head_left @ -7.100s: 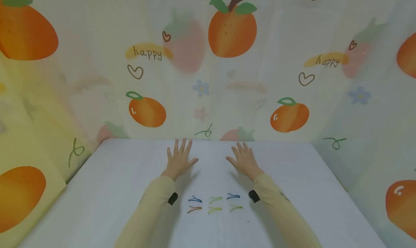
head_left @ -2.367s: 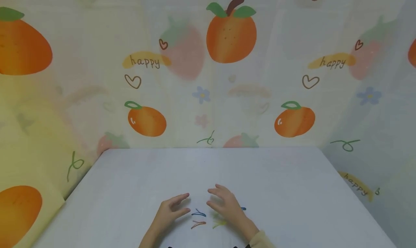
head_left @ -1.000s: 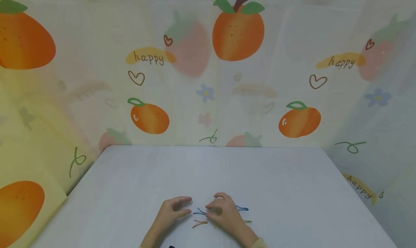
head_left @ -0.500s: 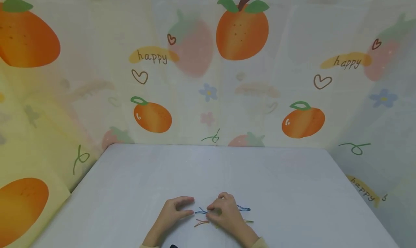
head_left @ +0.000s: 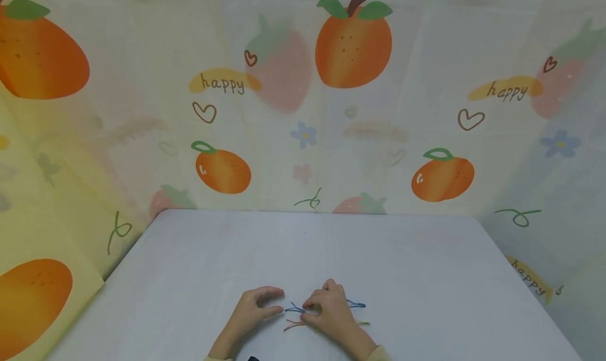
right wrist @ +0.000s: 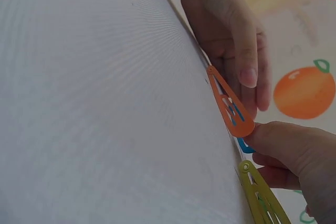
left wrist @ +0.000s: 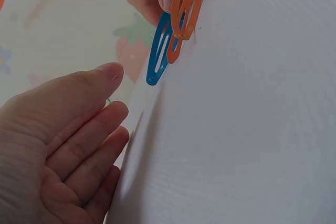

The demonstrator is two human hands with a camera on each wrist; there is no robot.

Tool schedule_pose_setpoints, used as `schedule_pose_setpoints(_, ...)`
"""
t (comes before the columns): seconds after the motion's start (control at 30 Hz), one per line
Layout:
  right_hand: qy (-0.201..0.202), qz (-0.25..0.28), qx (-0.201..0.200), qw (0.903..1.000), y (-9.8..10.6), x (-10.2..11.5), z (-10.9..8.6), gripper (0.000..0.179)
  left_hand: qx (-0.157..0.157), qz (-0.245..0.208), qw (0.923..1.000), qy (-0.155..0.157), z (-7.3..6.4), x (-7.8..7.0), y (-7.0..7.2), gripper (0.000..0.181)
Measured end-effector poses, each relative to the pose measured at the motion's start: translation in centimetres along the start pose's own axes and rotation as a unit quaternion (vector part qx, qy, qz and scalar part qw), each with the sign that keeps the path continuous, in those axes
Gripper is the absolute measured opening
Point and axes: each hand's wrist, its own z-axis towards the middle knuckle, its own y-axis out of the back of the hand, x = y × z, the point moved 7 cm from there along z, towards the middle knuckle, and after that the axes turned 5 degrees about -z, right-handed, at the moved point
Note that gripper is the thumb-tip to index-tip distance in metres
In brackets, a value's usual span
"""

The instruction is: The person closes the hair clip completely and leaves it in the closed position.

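Note:
On the white table lie snap hair clips with their prongs sprung apart. My right hand (head_left: 333,313) has thumb and forefinger at the wide end of the near-left blue hair clip (head_left: 294,309), pinching it. In the left wrist view the thumb overlaps the top of this blue clip (left wrist: 159,51). Just in front lies an orange hair clip (head_left: 294,324), seen close by the right thumb in the right wrist view. My left hand (head_left: 251,311) rests on its side left of the clips, fingers relaxed and holding nothing.
Right of my right hand are another blue hair clip (head_left: 357,304) and the end of a green hair clip (head_left: 363,323). A yellow-green hair clip (right wrist: 261,195) shows in the right wrist view. A fruit-printed curtain (head_left: 274,156) encloses the table (head_left: 189,266).
From spread out far on the table, both hands have come back to the clips. The right hand has lowered, its thumb and forefinger closing at the blue clip's end. The left has stayed still lately.

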Motion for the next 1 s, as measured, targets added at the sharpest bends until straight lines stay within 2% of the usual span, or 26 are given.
schedule_pose_setpoints(0.33, -0.017, -0.002, 0.016, 0.9997, -0.2, 0.0, 0.1, 0.014, -0.010, 0.006, 0.9997, 0.023, -0.2, 0.5, 0.1, 0.031)
schedule_pose_setpoints(0.57, -0.018, 0.005, 0.005, 0.9998, 0.1, 0.1, 0.3, 0.013, -0.014, 0.005, 0.9997, 0.019, -0.4, -3.7, 0.5, 0.025)
schedule_pose_setpoints(0.83, -0.022, 0.005, 0.007, 0.9997, 0.1, 0.1, 0.4, 0.012, -0.014, 0.010, 0.9993, 0.032, -0.4, -3.9, 0.4, 0.025)
schedule_pose_setpoints(0.93, -0.021, 0.001, 0.005, 0.9998, 0.0, 0.1, 0.4, 0.011, -0.012, 0.014, 0.9994, 0.031, -0.3, -3.4, 0.3, 0.025)
schedule_pose_setpoints(1.0, -0.020, -0.001, -0.002, 0.9998, 0.0, 0.1, 0.4, 0.010, -0.012, 0.019, 0.9993, 0.029, -0.2, -2.6, 0.2, 0.025)
